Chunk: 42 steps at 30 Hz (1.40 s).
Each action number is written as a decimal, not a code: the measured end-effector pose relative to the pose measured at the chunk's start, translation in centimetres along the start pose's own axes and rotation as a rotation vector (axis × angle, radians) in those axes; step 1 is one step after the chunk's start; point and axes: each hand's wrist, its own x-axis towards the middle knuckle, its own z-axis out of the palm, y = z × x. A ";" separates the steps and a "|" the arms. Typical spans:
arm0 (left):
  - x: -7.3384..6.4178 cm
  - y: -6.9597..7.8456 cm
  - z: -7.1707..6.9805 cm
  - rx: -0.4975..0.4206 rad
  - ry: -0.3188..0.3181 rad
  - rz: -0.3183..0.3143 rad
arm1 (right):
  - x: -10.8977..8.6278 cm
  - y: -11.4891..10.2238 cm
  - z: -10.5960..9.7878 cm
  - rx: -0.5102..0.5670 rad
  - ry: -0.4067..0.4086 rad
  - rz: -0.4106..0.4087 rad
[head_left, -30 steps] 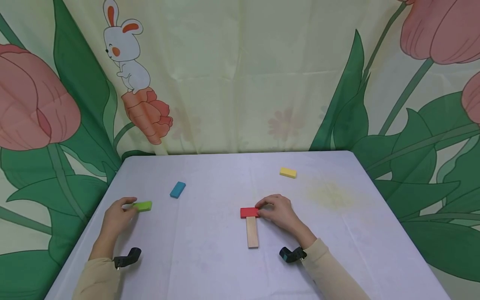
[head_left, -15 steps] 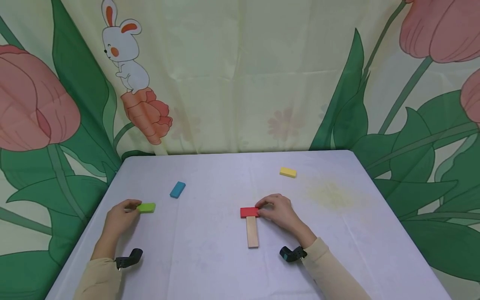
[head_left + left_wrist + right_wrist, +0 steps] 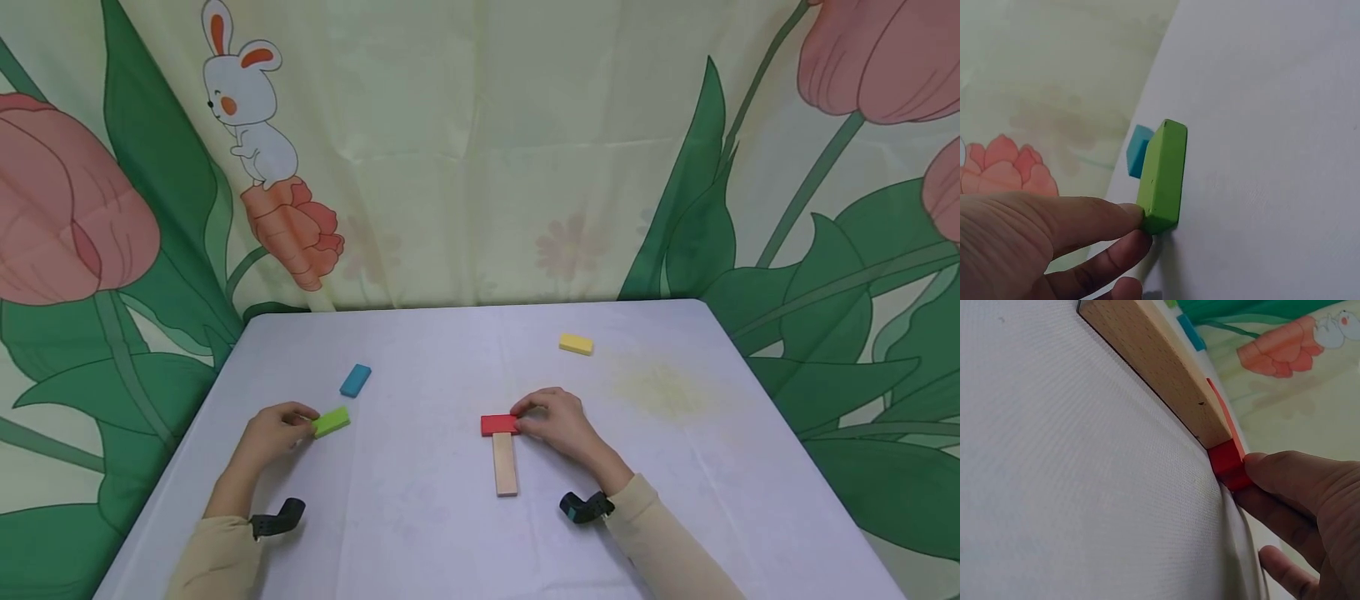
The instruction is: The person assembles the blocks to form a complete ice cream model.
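My left hand [image 3: 279,432] pinches one end of a green block [image 3: 332,422] between thumb and fingers; the left wrist view shows the green block [image 3: 1165,178] tilted, with a shadow under its held end. At the middle of the table, my right hand [image 3: 557,423] holds the right end of a red block [image 3: 497,425] between thumb and fingers. A plain wooden block [image 3: 505,465] lies lengthwise toward me, its far end against the red block, so the two form a T. In the right wrist view the wooden block [image 3: 1154,369] meets the red block [image 3: 1230,464].
A blue block [image 3: 356,381] lies beyond the green one, and a yellow block [image 3: 576,344] lies near the back edge at the right. White cloth covers the table [image 3: 420,533]. A printed curtain [image 3: 480,167] hangs right behind it.
The left hand has carried the green block to the right, toward the middle, and the block has turned a little. The right hand, red block and wooden block stay in place.
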 end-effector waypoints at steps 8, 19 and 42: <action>0.1 1.2 1.1 -0.024 0.011 0.023 | -0.1 -0.2 0.1 -0.003 0.002 -0.004; 0.3 2.7 2.7 -0.033 0.061 0.028 | 0.0 -0.4 0.0 -0.006 -0.005 0.003; 2.1 7.9 6.6 -0.035 0.053 0.080 | -0.1 -0.3 -0.2 0.009 -0.007 0.015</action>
